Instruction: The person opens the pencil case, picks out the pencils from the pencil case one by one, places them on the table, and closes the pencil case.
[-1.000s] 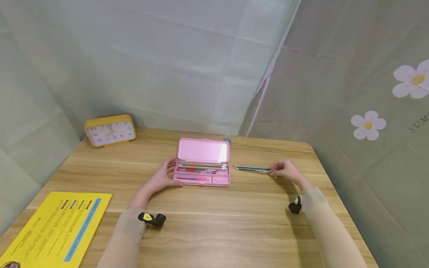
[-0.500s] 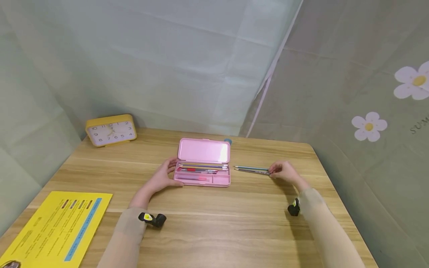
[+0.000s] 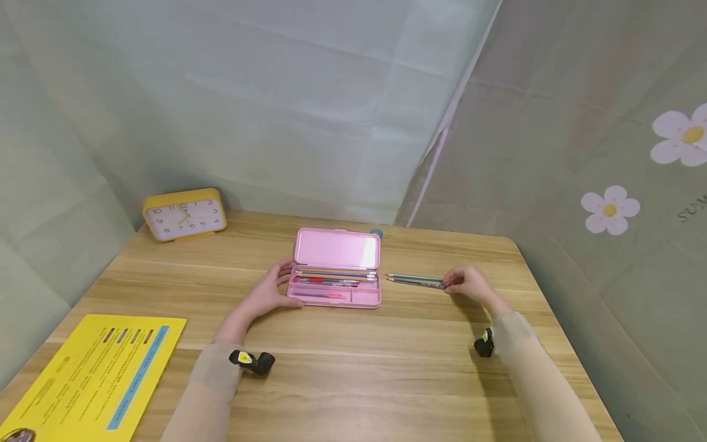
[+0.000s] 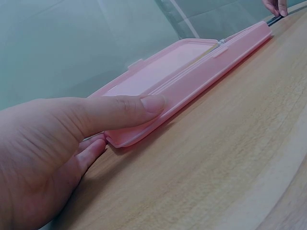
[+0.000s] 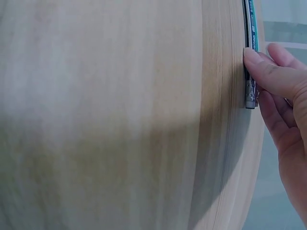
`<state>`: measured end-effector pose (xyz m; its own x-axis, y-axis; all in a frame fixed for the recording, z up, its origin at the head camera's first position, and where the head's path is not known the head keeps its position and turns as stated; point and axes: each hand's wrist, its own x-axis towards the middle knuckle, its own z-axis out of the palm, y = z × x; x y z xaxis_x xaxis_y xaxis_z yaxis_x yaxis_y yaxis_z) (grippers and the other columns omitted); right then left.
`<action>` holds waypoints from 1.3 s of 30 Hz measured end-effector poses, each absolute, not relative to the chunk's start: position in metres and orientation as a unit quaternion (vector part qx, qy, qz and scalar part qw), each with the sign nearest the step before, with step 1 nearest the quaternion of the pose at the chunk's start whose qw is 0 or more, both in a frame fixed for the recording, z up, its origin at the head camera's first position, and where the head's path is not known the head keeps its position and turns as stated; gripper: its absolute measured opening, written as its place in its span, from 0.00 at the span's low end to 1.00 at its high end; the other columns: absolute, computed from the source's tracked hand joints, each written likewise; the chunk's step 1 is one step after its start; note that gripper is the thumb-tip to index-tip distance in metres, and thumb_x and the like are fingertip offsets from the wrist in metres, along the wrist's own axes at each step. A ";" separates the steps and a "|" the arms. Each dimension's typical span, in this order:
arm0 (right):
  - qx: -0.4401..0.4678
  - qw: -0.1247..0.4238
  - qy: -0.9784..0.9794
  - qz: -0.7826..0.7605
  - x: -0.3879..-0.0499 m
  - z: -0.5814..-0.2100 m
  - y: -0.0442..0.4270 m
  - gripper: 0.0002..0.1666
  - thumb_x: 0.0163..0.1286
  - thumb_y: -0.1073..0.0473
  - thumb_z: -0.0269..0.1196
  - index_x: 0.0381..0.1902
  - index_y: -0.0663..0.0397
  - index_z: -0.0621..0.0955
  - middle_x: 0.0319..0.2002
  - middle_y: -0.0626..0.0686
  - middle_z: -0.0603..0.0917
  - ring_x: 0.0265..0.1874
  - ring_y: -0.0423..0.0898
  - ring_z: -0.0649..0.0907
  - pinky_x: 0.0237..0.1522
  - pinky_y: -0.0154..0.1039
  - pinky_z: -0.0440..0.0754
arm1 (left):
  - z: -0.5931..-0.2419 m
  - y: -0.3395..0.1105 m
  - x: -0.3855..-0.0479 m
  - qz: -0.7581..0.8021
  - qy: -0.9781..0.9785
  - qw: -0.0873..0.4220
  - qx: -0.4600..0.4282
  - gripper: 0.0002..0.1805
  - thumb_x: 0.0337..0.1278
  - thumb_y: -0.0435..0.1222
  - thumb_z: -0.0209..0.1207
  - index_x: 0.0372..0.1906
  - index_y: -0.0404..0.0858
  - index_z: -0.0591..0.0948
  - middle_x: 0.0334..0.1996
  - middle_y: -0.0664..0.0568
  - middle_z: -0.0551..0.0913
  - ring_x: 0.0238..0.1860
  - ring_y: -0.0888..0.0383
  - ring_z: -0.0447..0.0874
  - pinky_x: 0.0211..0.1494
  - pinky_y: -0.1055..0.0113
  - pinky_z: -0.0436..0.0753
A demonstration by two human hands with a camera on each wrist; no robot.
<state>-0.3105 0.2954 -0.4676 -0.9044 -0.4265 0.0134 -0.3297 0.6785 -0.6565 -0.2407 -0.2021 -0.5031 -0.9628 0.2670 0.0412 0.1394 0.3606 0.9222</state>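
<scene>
A pink pencil case [image 3: 365,298] lies with its lid up on the wooden table, pencils and pens in its compartments. My left hand [image 3: 264,294] grips the case's left end; in the left wrist view its thumb lies along the front wall of the case [image 4: 211,72]. To the right of the case, two dark pencils [image 3: 414,280] lie side by side, tips toward it. My right hand [image 3: 469,286] pinches their far ends between thumb and fingers, as the right wrist view shows at the pencils [image 5: 250,33].
A yellow alarm clock [image 3: 185,215] stands at the back left of the table. A yellow printed sheet [image 3: 94,374] lies at the front left. Behind the case is a small blue round object [image 3: 377,232]. Curtains hang along the table's back and sides.
My right hand has shifted very slightly left on the pencils, and their far ends now sit a little farther left. The left hand has kept its hold on the case.
</scene>
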 end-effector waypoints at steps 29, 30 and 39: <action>-0.199 0.004 0.922 -0.331 -0.314 -0.435 0.250 0.06 0.60 0.66 0.69 0.36 0.62 0.86 0.34 0.57 0.88 0.32 0.41 0.85 0.34 0.29 0.84 | -0.504 -0.202 -0.241 0.559 0.818 0.058 0.124 0.61 0.39 0.34 0.77 0.74 0.27 0.49 0.71 0.28 0.57 0.71 0.31 0.59 0.75 0.45 0.63; -0.206 0.001 0.919 -0.337 -0.315 -0.432 0.243 0.06 0.60 0.67 0.69 0.36 0.63 0.86 0.34 0.58 0.88 0.32 0.41 0.85 0.34 0.28 0.84 | -0.503 -0.202 -0.242 0.560 0.817 0.059 0.121 0.61 0.38 0.34 0.77 0.74 0.28 0.49 0.71 0.28 0.57 0.71 0.31 0.59 0.76 0.45 0.63; -0.257 0.005 0.896 -0.362 -0.317 -0.415 0.187 0.07 0.60 0.67 0.69 0.37 0.66 0.85 0.36 0.59 0.88 0.35 0.46 0.85 0.42 0.40 0.87 | -0.504 -0.201 -0.241 0.562 0.816 0.056 0.123 0.61 0.37 0.34 0.78 0.74 0.27 0.50 0.70 0.28 0.58 0.71 0.31 0.60 0.75 0.46 0.64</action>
